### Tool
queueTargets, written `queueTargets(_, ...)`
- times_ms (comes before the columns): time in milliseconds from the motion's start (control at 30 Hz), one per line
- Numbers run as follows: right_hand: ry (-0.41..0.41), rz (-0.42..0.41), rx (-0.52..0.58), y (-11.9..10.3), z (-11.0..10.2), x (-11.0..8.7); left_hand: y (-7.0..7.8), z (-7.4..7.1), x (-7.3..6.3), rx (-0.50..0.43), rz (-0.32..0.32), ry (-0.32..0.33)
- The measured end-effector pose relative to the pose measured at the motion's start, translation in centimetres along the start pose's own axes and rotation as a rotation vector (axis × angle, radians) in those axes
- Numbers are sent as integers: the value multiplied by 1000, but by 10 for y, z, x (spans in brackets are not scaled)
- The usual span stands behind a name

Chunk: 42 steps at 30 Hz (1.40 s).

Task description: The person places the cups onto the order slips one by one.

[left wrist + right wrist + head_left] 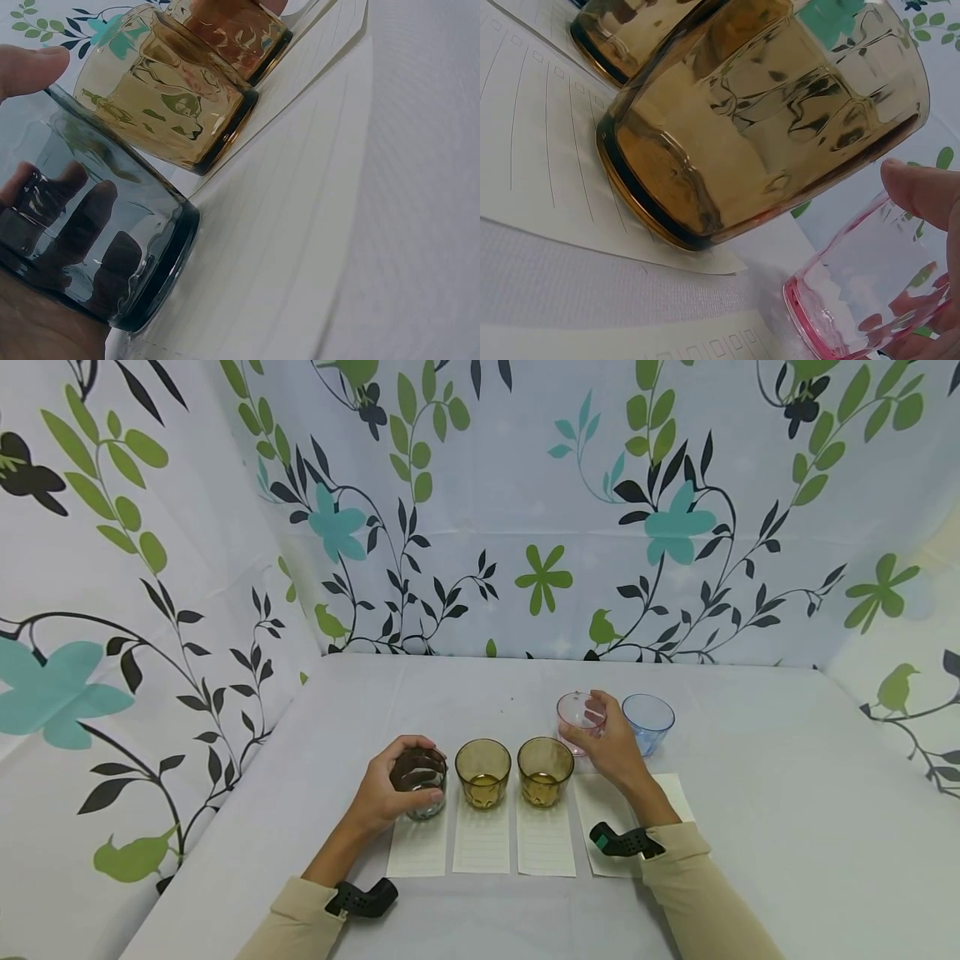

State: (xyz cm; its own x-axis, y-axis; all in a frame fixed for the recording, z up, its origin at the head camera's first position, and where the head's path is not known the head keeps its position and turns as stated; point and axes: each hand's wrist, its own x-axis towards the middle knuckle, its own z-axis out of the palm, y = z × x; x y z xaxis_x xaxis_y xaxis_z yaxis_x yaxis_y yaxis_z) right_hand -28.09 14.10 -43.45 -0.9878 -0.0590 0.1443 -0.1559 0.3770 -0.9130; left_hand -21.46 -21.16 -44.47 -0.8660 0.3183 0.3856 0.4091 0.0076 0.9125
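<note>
My left hand (381,792) grips a dark grey glass (420,770), thumb on the near side and fingers wrapped round the back. That glass is at the top end of the leftmost lined paper slip (417,853). To its right, two amber glasses (482,774) stand upright on the middle slips, untouched. My right hand (619,750) holds a pink-tinted clear glass (573,714) between thumb and fingers, behind the right-hand papers. In the right wrist view the pink glass (855,292) is partly cut off by the frame edge. A blue-tinted glass (648,720) stands just right of that hand.
More lined paper (611,856) lies under my right forearm, apparently in overlapping sheets. A white cloth covers the table (787,827). Leaf-and-flower patterned fabric (480,527) hangs behind and at the sides. A dark band with a camera is on each wrist.
</note>
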Motion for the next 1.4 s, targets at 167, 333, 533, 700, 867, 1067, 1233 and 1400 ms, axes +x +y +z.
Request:
queueTargets(167,6,2,7,-1,1,-1,-1,0,-1,-3,-3,-2)
queueTargets(333,5,-14,49,-2,1,-2,-1,-1,-1,-1,6,-6)
queueTargets(533,8,-26,60,-2,0,-2,0,-1,-1,-12,1,-8)
queueTargets(700,17,-40,50,-6,0,-3,1,-2,0,-12,5,-12)
queueTargets(867,25,-35,17,-7,-1,-3,1,-1,0,-8,1,-9)
queueTargets(1067,29,-51,20,-8,-4,-4,2,-1,0,-8,1,-6)
queueTargets(1233,25,-70,54,-12,-7,-9,0,-1,0,-12,13,-13)
queueTargets(1400,38,-92,55,-12,-10,-12,-1,0,-1,-12,5,-12)
